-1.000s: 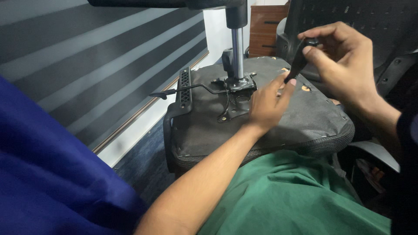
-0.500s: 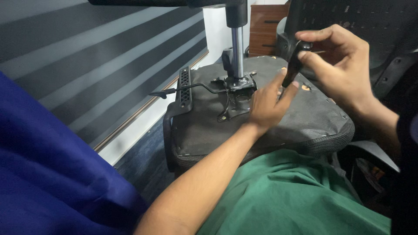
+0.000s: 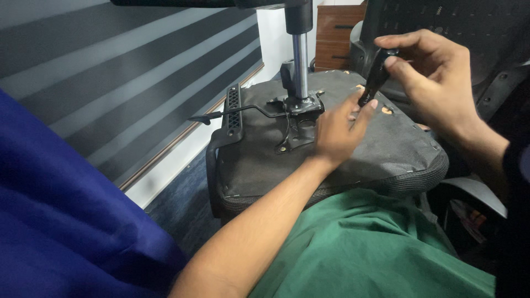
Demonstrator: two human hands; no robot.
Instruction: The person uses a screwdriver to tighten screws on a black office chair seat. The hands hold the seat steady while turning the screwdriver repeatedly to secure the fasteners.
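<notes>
the background is a wall with wide grey and dark stripes (image 3: 110, 83), and below it a pale skirting strip meets a dark blue floor (image 3: 182, 204). at the back stands a brown wooden cabinet (image 3: 337, 33), and to the right the black mesh back of another chair (image 3: 441, 22).

in the middle an office chair seat (image 3: 265, 165) lies upside down, its dark fabric underside facing up. on this underside sits a black metal mechanism plate (image 3: 295, 118), and from it a shiny metal column (image 3: 300, 63) rises straight up to the top edge of the view. a thin black lever (image 3: 232, 115) goes from the plate to the left, past a black ribbed plastic part (image 3: 234, 110) at the seat edge.

the left hand (image 3: 334, 129) rests on the seat underside just right of the plate, fingers spread loosely; its fingertips touch the lower tip of the tool. it clamps nothing.

the right hand (image 3: 436, 77) is above the far right part of the seat and its fingers are closed around the black handle of a screwdriver (image 3: 375, 77). the tool is tilted, its tip pointing down to the seat surface near the left fingertips. the tip itself is too small to see clearly.

in the front lies green cloth (image 3: 375, 248) over the lap, and a blue cloth (image 3: 61, 221) fills the left lower corner.
</notes>
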